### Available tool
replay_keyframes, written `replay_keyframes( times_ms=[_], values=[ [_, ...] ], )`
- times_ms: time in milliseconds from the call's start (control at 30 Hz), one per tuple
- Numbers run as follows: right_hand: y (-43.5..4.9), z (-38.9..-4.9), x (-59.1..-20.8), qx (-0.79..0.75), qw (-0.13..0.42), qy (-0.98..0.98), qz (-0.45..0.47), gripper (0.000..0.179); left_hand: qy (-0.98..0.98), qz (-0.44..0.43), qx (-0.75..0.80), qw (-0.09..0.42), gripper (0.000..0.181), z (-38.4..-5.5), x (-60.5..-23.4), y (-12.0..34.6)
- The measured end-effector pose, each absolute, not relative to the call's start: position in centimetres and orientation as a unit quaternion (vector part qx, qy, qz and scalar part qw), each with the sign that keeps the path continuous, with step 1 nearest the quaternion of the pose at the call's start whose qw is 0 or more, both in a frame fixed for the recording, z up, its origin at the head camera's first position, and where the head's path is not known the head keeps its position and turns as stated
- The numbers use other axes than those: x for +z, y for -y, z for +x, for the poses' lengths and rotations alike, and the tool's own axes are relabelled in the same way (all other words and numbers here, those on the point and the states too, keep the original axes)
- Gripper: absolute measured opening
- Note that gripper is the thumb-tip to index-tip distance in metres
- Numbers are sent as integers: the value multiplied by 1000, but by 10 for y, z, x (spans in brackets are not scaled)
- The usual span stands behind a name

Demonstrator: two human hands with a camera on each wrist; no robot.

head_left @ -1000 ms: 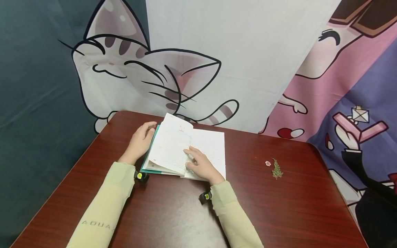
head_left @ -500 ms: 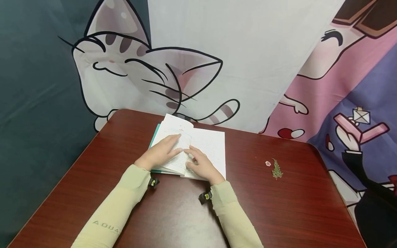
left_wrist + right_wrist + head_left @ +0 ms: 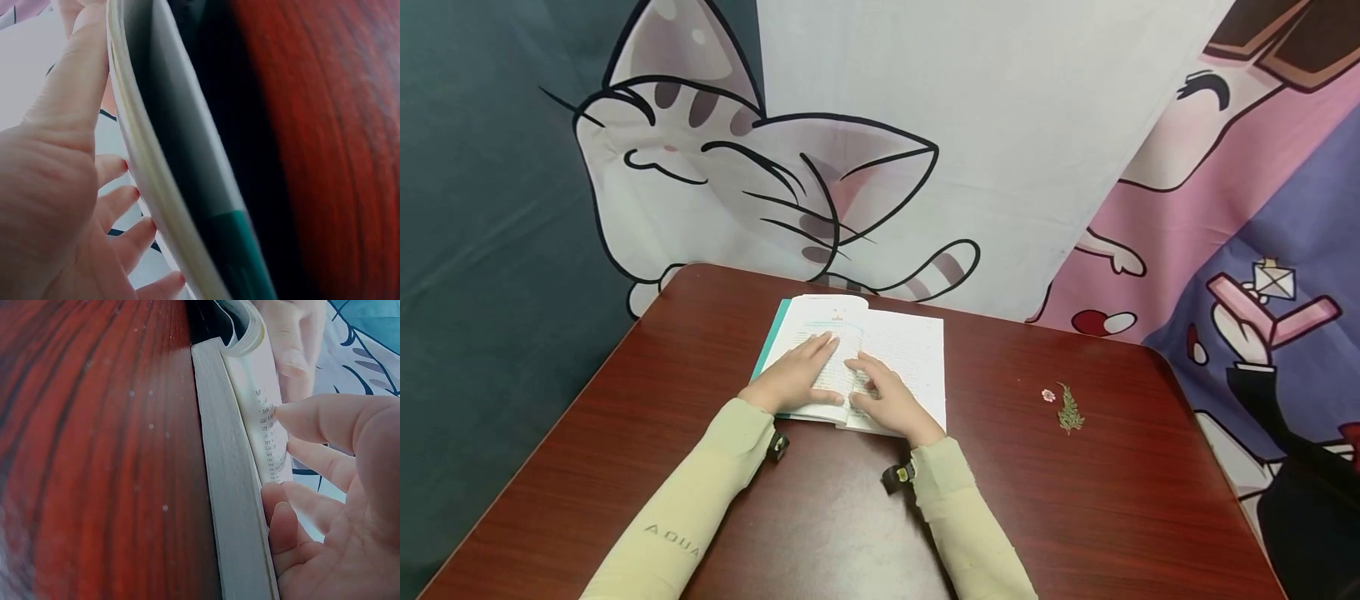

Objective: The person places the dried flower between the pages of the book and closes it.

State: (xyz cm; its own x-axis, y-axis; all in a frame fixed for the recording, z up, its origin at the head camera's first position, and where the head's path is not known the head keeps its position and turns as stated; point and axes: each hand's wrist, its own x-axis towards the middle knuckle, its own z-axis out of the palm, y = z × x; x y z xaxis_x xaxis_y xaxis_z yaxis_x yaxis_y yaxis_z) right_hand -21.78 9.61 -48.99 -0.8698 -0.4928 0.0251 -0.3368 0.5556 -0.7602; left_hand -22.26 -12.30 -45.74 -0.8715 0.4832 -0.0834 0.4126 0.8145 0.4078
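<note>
An open book point(image 3: 910, 340) with a teal cover point(image 3: 772, 333) lies on the table in the head view. My left hand point(image 3: 792, 379) rests on its left page, fingers and thumb spread. On the right page, close to the fold, my right hand point(image 3: 891, 400) touches the paper with loosely bent fingers. The left wrist view shows the left fingertips point(image 3: 147, 228) on the page, and a gap between the pages and the cover below. In the right wrist view, the thick block of pages point(image 3: 228, 456) is seen from its lower edge, under the right fingers point(image 3: 319, 422).
A small pale pressed flower point(image 3: 1048, 396) and a green leafy sprig point(image 3: 1070, 410) lie to the right on the brown wooden table point(image 3: 1120, 492). A cloth backdrop point(image 3: 1000, 108) with cartoon figures hangs behind the table's far edge.
My left hand has moved from beside the book's left edge onto the left page. The raised left pages now lie lower. The right hand stays in place.
</note>
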Motion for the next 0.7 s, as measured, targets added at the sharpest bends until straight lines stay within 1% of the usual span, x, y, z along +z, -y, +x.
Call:
replay_keyframes(
  times_ms=[533,700],
  values=[
    [-99,-218,-489,-434,106,-864,-231,45,-952,212,178,129,101,-228,-476,128],
    [-101,-218,-488,-431,107,-871,-211,44,-952,204,180,143,102,-226,-475,127]
  ],
)
